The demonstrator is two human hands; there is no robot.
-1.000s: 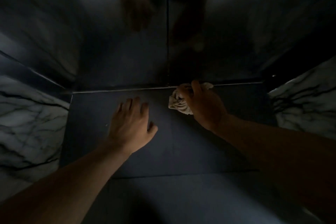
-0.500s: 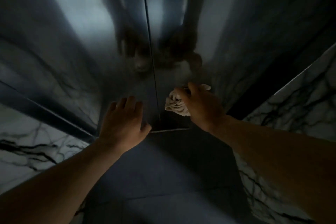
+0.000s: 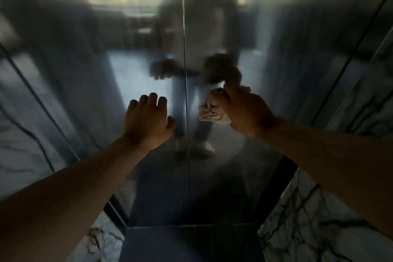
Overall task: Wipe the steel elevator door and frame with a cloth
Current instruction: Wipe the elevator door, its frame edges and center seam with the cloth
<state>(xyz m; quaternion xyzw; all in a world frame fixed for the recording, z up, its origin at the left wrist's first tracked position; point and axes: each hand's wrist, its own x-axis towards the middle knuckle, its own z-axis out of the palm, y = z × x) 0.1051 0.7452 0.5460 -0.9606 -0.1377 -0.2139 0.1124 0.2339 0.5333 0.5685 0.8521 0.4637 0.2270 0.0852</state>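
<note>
Right hand (image 3: 247, 110): grips bunched cloth (image 3: 212, 109) against right steel door panel (image 3: 276, 70), beside vertical centre seam (image 3: 186, 91) | cloth long axis: cannot tell | left hand (image 3: 146, 120): fingers spread flat on left door panel (image 3: 85, 83).

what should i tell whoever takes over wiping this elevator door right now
Right hand: grips the bunched cloth against the right door panel, just right of the centre seam.
Left hand: open, fingers spread flat on the left door panel.
Done: cannot tell which areas are already wiped; the steel is blurred.
Left: keep wiping both panels, then the frame at the sides.
</note>
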